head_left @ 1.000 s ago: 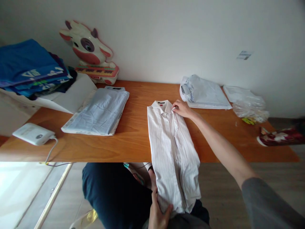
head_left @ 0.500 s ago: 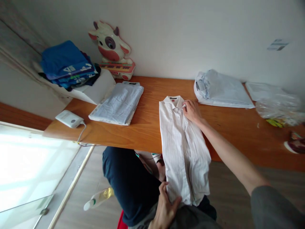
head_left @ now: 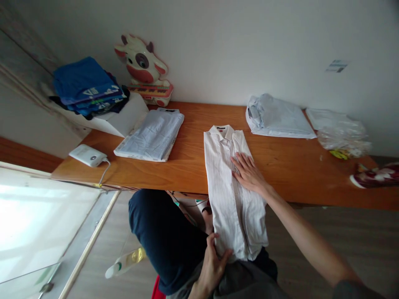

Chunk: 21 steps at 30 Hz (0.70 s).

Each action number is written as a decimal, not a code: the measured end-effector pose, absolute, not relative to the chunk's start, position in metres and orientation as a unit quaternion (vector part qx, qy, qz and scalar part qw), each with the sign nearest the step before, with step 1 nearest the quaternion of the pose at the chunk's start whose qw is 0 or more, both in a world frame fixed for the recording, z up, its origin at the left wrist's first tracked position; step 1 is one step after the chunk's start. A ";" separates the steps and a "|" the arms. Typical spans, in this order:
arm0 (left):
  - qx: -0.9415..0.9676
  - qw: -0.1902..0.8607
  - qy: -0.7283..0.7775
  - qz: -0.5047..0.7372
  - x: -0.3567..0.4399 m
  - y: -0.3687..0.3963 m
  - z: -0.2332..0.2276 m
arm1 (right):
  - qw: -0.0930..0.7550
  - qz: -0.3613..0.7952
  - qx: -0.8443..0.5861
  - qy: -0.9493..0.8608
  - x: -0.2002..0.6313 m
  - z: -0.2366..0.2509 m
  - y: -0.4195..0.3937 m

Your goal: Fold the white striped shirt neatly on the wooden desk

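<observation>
A white striped dress shirt, folded into a long narrow strip, lies with its collar on the wooden table. Its lower part hangs past the front edge onto my lap. My right hand rests flat on the shirt's upper right side, fingers stretched out. At the shirt's lower left corner, my left hand holds the edge, thumb on top and some fingers hidden beneath the cloth.
Folded light-blue shirts lie left, near a white power bank with a cable. Behind stand a cow toy keyboard and blue clothes on a white box. Bagged clothing lies right; a bottle is on the floor.
My right hand has let go beside the collar and slid down the shirt, now flat on it. My left hand keeps its hold at the bottom edge. The view has shifted slightly.
</observation>
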<state>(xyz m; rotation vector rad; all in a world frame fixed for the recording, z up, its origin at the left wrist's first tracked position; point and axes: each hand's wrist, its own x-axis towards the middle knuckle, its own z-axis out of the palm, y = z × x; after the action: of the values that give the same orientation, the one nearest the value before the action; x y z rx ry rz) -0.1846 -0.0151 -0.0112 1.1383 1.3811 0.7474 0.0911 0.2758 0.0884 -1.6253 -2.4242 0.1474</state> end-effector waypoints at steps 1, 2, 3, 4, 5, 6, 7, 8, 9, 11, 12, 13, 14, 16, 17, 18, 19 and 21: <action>0.494 0.561 0.589 0.307 -0.185 -0.015 -0.012 | 0.101 0.043 -0.559 -0.822 0.089 0.085 0.277; 0.503 0.556 0.588 0.304 -0.186 -0.014 -0.011 | 0.097 0.037 -0.566 -0.818 0.087 0.083 0.278; 0.510 0.552 0.583 0.308 -0.186 -0.013 -0.011 | 0.094 0.034 -0.572 -0.814 0.085 0.083 0.280; 0.516 0.548 0.576 0.318 -0.186 -0.011 -0.010 | 0.093 0.031 -0.577 -0.811 0.083 0.083 0.282; 0.521 0.545 0.568 0.331 -0.186 -0.008 -0.008 | 0.092 0.030 -0.583 -0.807 0.081 0.084 0.284; 0.520 0.542 0.563 0.345 -0.186 -0.005 -0.006 | 0.093 0.031 -0.588 -0.803 0.080 0.084 0.287; 0.514 0.542 0.560 0.359 -0.185 -0.002 -0.005 | 0.094 0.033 -0.592 -0.800 0.079 0.085 0.289; 0.499 0.541 0.562 0.377 -0.184 0.001 -0.003 | 0.096 0.037 -0.595 -0.797 0.079 0.086 0.293; 0.475 0.541 0.567 0.400 -0.184 0.004 -0.001 | 0.099 0.041 -0.597 -0.795 0.078 0.086 0.296; 0.401 0.548 0.580 0.450 -0.183 0.011 0.002 | 0.106 0.048 -0.599 -0.792 0.076 0.087 0.305; 0.354 0.561 0.584 0.468 -0.182 0.014 0.003 | 0.110 0.050 -0.600 -0.791 0.076 0.087 0.310; 0.303 0.584 0.583 0.477 -0.181 0.016 0.003 | 0.113 0.054 -0.602 -0.788 0.075 0.087 0.315; 0.249 0.616 0.574 0.479 -0.179 0.018 0.004 | 0.115 0.058 -0.606 -0.785 0.074 0.088 0.319; 0.145 0.691 0.527 0.473 -0.175 0.020 0.005 | 0.112 0.078 -0.616 -0.776 0.070 0.090 0.325; 0.099 0.720 0.498 0.473 -0.173 0.020 0.005 | 0.109 0.093 -0.622 -0.770 0.068 0.092 0.327; 0.061 0.738 0.471 0.478 -0.171 0.019 0.006 | 0.108 0.111 -0.627 -0.764 0.065 0.094 0.328; 0.035 0.749 0.451 0.484 -0.169 0.017 0.007 | 0.108 0.128 -0.629 -0.759 0.061 0.096 0.328; 0.016 0.755 0.444 0.483 -0.165 0.013 0.009 | 0.115 0.152 -0.629 -0.753 0.052 0.099 0.328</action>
<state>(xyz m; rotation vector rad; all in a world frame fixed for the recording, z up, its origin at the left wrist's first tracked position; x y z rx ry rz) -0.1652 0.0133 0.0092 0.0359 0.9676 1.0544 0.0518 0.3281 0.0988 -1.8445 -2.2084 0.4450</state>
